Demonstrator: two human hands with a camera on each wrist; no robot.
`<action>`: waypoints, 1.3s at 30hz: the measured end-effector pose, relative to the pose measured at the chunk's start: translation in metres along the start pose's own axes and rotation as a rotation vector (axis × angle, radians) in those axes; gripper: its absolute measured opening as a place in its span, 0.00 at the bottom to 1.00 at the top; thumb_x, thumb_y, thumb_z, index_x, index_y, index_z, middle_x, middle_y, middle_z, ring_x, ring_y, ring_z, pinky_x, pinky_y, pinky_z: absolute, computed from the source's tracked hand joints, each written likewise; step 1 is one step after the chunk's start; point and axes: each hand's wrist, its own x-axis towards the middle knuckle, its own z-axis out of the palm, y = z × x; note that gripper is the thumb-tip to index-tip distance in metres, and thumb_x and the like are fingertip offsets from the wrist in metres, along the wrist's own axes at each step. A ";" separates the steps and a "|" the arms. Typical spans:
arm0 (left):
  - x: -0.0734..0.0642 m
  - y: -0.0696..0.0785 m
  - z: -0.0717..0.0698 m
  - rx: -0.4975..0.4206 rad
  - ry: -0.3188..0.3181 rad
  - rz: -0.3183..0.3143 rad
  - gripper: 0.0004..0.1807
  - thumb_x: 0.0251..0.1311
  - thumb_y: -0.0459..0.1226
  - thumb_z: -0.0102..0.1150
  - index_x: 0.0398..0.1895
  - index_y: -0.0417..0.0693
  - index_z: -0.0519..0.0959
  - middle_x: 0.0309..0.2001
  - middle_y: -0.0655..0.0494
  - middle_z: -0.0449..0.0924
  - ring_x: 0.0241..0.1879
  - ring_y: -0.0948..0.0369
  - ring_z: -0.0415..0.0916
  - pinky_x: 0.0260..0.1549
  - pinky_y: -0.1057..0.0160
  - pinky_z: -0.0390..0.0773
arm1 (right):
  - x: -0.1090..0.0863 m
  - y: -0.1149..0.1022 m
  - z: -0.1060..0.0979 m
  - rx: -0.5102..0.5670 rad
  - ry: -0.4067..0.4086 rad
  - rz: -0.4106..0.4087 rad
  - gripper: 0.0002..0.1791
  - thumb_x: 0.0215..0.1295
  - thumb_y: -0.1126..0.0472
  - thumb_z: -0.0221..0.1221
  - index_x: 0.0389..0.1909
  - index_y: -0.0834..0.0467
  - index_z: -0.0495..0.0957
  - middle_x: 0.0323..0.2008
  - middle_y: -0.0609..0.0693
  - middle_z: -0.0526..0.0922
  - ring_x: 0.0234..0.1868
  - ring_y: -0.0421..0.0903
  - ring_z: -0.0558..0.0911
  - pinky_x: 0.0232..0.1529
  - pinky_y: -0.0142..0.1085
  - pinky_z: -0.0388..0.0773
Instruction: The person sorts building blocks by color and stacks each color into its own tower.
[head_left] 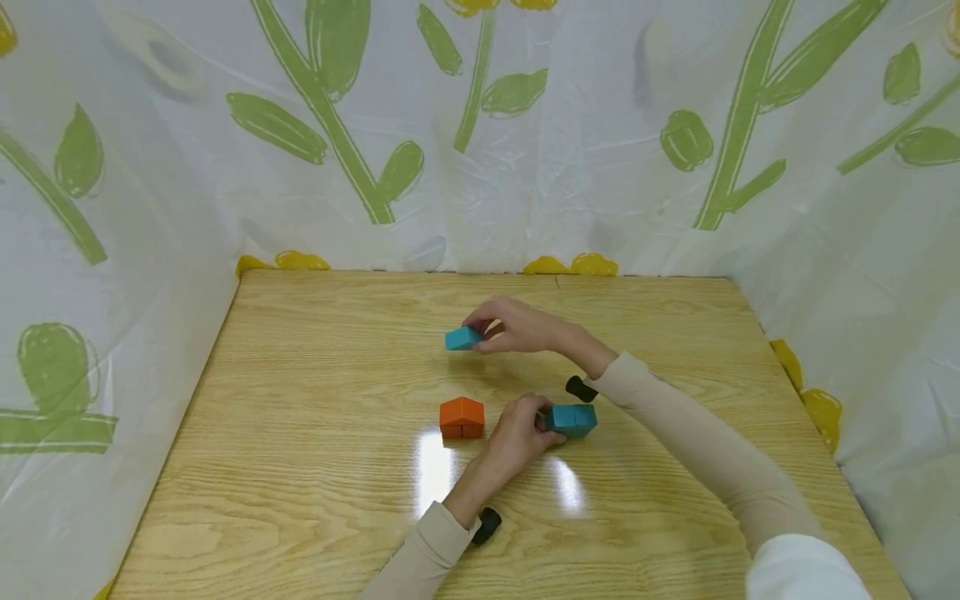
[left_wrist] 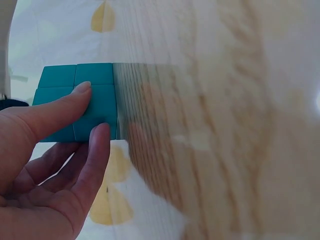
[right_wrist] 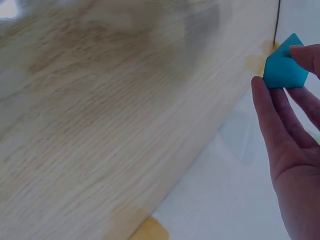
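My left hand (head_left: 517, 432) grips the left side of a teal block stack (head_left: 573, 421), whose seams show it is made of several small blocks. In the left wrist view, thumb and fingertips press on the seamed face of the stack (left_wrist: 75, 100), its edge meeting the wood. Farther back, my right hand (head_left: 517, 325) pinches a small blue block (head_left: 462, 337) between thumb and fingers. The right wrist view shows this block (right_wrist: 286, 65) with a pointed, slanted end, held above the tabletop. An orange block shape (head_left: 461, 415) with a peaked top stands just left of my left hand.
The pieces are on a wood-grain table (head_left: 322, 400) with bright reflections near its middle. White sheeting (head_left: 480, 217) painted with green leaves and yellow shapes encloses the back and sides. A small black device (head_left: 487, 527) sits at the left wrist, another (head_left: 581, 388) at the right.
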 end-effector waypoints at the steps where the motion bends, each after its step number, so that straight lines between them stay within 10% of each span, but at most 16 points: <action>1: 0.000 0.000 0.000 -0.002 0.001 0.001 0.15 0.53 0.27 0.77 0.43 0.34 0.84 0.35 0.49 0.82 0.29 0.64 0.76 0.31 0.71 0.77 | -0.003 0.000 0.000 0.004 0.003 0.000 0.20 0.70 0.64 0.65 0.60 0.66 0.79 0.51 0.57 0.83 0.53 0.50 0.83 0.54 0.36 0.82; 39: 0.000 0.003 -0.001 -0.009 -0.014 -0.022 0.19 0.52 0.28 0.78 0.47 0.33 0.83 0.37 0.48 0.83 0.28 0.68 0.74 0.29 0.71 0.77 | -0.129 0.002 0.009 0.099 0.292 0.004 0.23 0.68 0.69 0.66 0.63 0.63 0.78 0.51 0.53 0.83 0.53 0.52 0.83 0.53 0.45 0.83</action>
